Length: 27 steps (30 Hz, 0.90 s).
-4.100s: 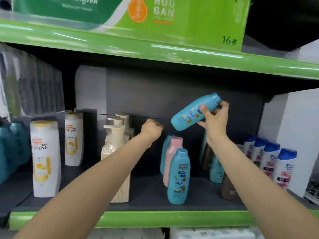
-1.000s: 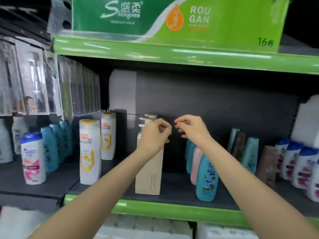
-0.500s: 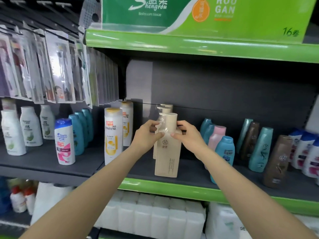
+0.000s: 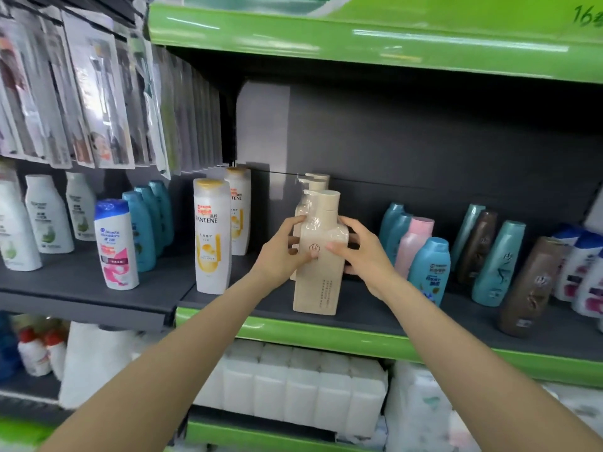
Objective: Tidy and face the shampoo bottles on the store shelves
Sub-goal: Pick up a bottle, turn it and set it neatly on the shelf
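I have both hands on the beige pump bottle [image 4: 318, 272], which stands upright near the front edge of the dark shelf [image 4: 375, 313], at the centre of my view. My left hand [image 4: 283, 252] wraps its grip around the bottle's left side, thumb across the front near the small round logo, fingers curled toward the shoulder. My right hand [image 4: 360, 251] mirrors it at 3 o'clock of the bottle, thumb on the front face and fingers curled behind the right edge. Both grips are closed on the bottle, and its base looks to sit on the shelf. Directly behind it, at 12 o'clock, more beige pump bottles [image 4: 313, 187] line up in a row. At 9 o'clock stands a white Pantene bottle [image 4: 212, 236] with a yellow cap, a second one behind it. Further out at 9 o'clock, on the adjoining shelf, a white bottle with a blue cap [image 4: 115, 244] stands in front of teal bottles. At 3 o'clock a teal bottle [image 4: 429, 270] stands just beside my right wrist, with a pink bottle [image 4: 414, 243] behind it. A brown bottle [image 4: 530, 287] leans further right.
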Motion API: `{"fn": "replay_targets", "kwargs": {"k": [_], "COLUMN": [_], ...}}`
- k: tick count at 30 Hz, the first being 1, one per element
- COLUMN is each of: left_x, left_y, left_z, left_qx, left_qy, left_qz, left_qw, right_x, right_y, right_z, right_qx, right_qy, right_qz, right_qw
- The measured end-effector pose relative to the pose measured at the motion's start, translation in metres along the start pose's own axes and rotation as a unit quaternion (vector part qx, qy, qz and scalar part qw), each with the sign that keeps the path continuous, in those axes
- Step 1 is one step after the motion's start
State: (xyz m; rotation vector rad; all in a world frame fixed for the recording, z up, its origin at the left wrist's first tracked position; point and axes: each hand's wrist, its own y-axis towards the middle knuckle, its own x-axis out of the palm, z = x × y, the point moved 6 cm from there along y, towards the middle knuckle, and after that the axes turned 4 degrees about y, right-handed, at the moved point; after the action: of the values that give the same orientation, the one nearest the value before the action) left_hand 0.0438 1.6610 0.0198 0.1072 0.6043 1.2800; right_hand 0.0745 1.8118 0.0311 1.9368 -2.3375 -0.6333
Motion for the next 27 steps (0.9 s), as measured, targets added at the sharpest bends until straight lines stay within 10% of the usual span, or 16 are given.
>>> {"fn": "replay_targets", "kwargs": {"k": [11,18,27], "left_x": [-0.038,-0.057,-0.068], "left_y": [-0.005,-0.038,-0.086], "left_z": [0.035,0.005,0.02], "left_qx": [0.14,0.086,0.113], "left_qy": [-0.034,-0.014,0.112], "left_qz": [-0.064,-0.181,-0.084], "left_qw": [0.988,0.98,0.984], "right_x": [0.015,0.034,0.04], "right_y": [-0.041,-0.079,-0.126], "right_z": [-0.05,-0.046,-0.044], "right_qx": [-0.038,0.038,0.035], "right_qy": [0.117,0.214,0.194], "right_qz": [0.119,0.133,0.117], "right_qw": [0.985,0.967,0.973]}}
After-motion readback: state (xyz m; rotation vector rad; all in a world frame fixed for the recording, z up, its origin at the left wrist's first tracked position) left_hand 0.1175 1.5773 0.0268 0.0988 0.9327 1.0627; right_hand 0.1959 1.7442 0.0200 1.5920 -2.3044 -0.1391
